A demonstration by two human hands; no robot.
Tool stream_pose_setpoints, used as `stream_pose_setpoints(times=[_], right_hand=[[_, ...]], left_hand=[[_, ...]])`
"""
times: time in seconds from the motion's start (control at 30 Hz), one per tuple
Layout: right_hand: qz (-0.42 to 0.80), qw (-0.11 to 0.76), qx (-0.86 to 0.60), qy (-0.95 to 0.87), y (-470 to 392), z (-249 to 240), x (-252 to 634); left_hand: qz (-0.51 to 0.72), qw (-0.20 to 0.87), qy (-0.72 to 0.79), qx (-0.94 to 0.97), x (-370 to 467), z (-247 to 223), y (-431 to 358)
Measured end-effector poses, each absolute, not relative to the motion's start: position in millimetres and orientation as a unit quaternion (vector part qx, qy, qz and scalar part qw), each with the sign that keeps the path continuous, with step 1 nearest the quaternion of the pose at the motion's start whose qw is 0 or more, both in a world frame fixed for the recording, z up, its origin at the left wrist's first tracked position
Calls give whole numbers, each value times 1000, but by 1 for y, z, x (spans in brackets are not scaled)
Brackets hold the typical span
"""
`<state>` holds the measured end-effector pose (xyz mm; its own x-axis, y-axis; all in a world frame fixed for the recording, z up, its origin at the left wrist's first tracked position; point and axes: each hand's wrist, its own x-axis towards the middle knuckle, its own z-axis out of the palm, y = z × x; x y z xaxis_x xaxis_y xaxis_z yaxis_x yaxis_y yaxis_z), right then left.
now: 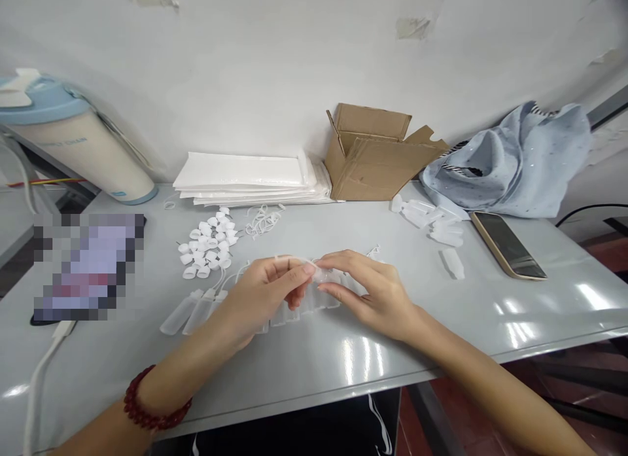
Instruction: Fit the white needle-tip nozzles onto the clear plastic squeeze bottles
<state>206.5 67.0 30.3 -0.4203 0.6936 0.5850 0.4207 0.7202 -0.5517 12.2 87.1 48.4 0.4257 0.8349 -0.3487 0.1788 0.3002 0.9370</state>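
A grey table [314,371] carries white caps [209,241], clear bottles [182,312] and phones [510,245].

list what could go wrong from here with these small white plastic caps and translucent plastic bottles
The small translucent piece pinched between the fingertips of the left hand and right hand might slip. The translucent plastic bottles lie close by the left forearm, so a lowered arm could shift them. The small white plastic caps sit loose beside tangled thin white cords, and a brush could mix them.
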Motion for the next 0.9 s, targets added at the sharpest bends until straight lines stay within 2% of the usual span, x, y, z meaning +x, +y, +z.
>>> stream_pose_setpoints(times=[0.23,0.57,0.8,0.9], right_hand=[[242,431,-384,-779,65,34,206],[476,455,-434,-615,65,38,204],[481,442,-423,-628,64,38,203],[410,429,-431,-679,65,36,203]], left_hand=[[324,612,451,563,12,47,86],[377,521,439,627,14,45,81],[363,496,440,654,16,47,79],[364,482,457,653,15,49,79]])
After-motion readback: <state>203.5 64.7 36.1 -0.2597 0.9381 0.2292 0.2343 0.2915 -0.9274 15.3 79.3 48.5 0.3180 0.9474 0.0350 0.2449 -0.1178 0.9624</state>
